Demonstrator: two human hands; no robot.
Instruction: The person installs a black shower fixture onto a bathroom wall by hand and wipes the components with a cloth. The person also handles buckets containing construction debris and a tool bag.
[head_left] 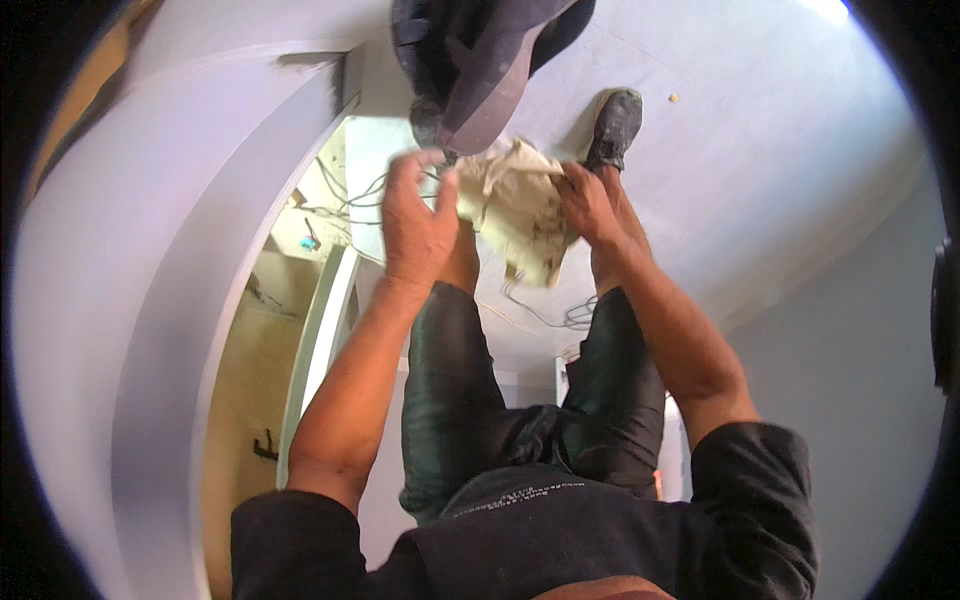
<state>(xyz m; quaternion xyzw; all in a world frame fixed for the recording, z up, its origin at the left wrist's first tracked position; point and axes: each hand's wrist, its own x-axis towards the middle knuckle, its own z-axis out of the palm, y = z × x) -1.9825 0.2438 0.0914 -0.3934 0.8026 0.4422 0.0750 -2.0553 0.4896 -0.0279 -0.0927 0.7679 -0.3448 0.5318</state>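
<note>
My right hand (pixel 590 205) is closed on the edge of a crumpled cream cloth (pixel 515 205) with dark stains, which hangs down between my legs. At the cloth's left side is my left hand (pixel 415 215), somewhat blurred, with thumb and fingers apart. I see nothing held in it, though the thumb comes close to the cloth's edge. Just beyond both hands, a black and grey bag-like fabric item (pixel 490 75) stands at the top of the view. Its lower end comes down near the left fingertips, and its full shape is cut off.
A dark shoe (pixel 615 125) on my right foot rests on the pale floor (pixel 720 190). Thin grey cables (pixel 575 318) lie between my legs, and more cables (pixel 345 205) run through the doorway on the left. A pale wall (pixel 150 300) curves along the left side.
</note>
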